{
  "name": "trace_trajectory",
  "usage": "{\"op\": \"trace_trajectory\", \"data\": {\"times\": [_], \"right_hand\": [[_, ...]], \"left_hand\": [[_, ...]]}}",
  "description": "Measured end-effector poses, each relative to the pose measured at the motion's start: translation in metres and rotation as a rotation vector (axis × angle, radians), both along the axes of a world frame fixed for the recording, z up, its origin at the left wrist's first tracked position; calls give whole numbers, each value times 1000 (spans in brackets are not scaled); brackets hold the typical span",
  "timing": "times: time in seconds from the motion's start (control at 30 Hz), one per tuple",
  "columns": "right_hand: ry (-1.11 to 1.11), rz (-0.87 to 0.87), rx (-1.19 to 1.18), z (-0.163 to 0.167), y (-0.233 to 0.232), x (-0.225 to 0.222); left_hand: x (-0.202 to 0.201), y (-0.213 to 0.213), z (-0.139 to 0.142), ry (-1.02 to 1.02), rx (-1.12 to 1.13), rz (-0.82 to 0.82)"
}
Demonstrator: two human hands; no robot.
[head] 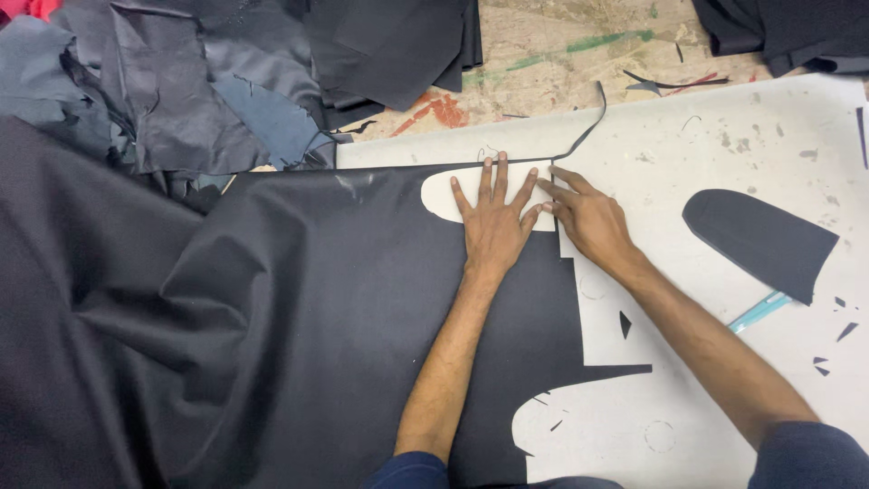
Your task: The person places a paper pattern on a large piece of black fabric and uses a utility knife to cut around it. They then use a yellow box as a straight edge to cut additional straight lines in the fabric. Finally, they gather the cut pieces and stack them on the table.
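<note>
A large sheet of black leather (299, 308) lies spread over a grey cutting board (724, 145). On its upper edge rests a pale, rounded paper pattern (439, 195). My left hand (493, 222) presses flat on that pattern with fingers spread. My right hand (588, 217) sits just to the right, fingertips touching the pattern's right end at the leather's edge; I cannot tell whether it holds a small tool. A thin black offcut strip (588, 122) curls up from that edge.
A cut black leather piece (760, 240) lies on the board at right, over a light blue tool handle (759, 312). Piles of dark leather scraps (181, 81) fill the upper left. More dark material (787, 32) sits at top right. Small black snippets (828, 349) dot the board.
</note>
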State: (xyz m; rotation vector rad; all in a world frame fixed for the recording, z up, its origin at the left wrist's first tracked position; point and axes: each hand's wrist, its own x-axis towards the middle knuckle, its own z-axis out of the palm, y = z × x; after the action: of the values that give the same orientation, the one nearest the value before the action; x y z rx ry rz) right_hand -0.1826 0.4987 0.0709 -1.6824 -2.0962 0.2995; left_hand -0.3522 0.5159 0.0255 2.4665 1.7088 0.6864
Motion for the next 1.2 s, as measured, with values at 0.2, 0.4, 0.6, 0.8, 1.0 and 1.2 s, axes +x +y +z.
{"op": "trace_trajectory", "data": {"times": [0.2,0.4,0.6,0.8,1.0,1.2], "right_hand": [[30,-58,-35,-2,-4,-6],[133,-25,11,-12,1,1],[203,-3,31,-12,1,4],[244,-56,-45,-7,-3,1],[213,-18,52,-9,-3,0],[164,-57,39,-16,-1,0]], "left_hand": [[2,0,-2,21,-13,-22],[5,5,-4,19,-9,-36],[5,6,-6,8,6,-68],[5,6,-5,3,-24,-120],[0,10,-6,-27,-15,-173],[0,16,-8,-37,-7,-200]]}}
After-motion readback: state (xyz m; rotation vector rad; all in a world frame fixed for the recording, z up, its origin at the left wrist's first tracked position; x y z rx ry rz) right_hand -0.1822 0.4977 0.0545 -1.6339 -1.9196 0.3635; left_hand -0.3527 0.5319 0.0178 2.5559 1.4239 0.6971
